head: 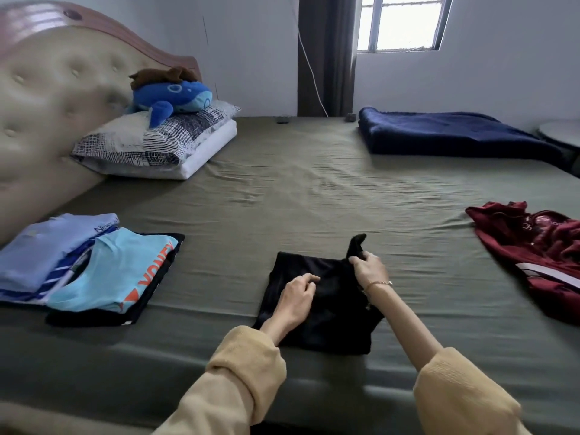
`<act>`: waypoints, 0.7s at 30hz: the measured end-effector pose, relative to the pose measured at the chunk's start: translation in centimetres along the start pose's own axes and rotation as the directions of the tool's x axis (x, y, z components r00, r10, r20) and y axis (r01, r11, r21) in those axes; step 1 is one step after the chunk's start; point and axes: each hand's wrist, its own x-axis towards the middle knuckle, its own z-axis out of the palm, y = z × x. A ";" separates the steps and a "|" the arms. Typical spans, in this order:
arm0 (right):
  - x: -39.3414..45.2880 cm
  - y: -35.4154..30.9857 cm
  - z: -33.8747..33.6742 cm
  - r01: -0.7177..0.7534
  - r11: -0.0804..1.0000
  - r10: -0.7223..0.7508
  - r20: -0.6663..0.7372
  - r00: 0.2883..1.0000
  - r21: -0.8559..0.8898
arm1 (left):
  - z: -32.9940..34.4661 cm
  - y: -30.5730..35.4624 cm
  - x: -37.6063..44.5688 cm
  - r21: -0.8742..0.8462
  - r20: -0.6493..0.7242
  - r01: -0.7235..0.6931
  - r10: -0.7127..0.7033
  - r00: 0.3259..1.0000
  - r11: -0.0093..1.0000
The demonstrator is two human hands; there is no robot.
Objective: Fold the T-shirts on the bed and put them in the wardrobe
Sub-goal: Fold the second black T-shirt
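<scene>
Bed (298, 189) status — folded pile (88, 268) at left edge, right hand (368, 268) pinching black shirt (323, 306), left hand (298, 295) curled on it — red one (533, 255) left.

The light-blue folded T-shirt (116, 271) reads "YONEX" in orange.

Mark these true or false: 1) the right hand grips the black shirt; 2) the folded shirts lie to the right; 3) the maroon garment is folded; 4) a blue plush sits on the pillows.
1) True: the right hand pinches a corner of the black shirt.
2) False: the folded shirts lie to the left.
3) False: the maroon garment lies crumpled.
4) True: the blue plush sits on the pillows.
</scene>
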 end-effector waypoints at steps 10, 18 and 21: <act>-2.3 -4.6 9.6 -0.002 0.999 -0.006 0.192 0.981 0.044 | -5.0 -1.1 -0.1 -0.679 0.220 0.334 -0.253 0.942 0.654; -3.1 -3.7 11.1 -0.142 0.975 0.067 0.387 0.920 0.169 | -5.7 -4.1 -0.2 -0.200 -0.004 0.321 -0.329 0.944 0.926; -3.0 -2.5 10.2 0.041 0.995 -0.063 0.264 0.962 0.088 | -5.4 -4.2 -0.5 0.002 -0.083 0.300 -0.299 0.951 0.954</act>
